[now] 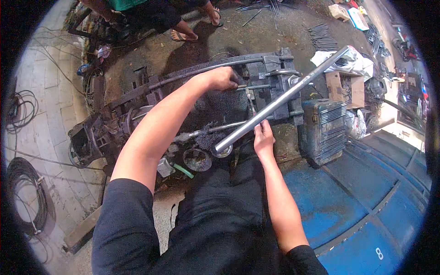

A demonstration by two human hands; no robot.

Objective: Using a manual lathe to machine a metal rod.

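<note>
From the head view, I look down over a dark, greasy machine (286,110). My left hand (222,79) reaches across it, fingers curled downward at the near end of a thin rod (261,86), which lies across the machine's middle; I cannot tell whether I pinch the rod or only touch it. My right hand (264,140) is on the near side, thumb and fingers drawn together just below a long, bright bar (282,98). A slim tool (251,101) shows on the far side of that bar, in line with my fingertips, but the bar covers the place between, so I cannot tell what I grasp. The bar slants from near my lap up to the right, above the machine. Dark shavings (211,137) lie to the left of my right hand, with a round bowl (197,160) and a green tube (184,171) nearer me. At my right stand a crate (309,133) of rods, a cardboard box (337,87) behind it, and a blue panel (339,197). Ahead, another person's sandalled foot (185,36) rests on the floor.
</note>
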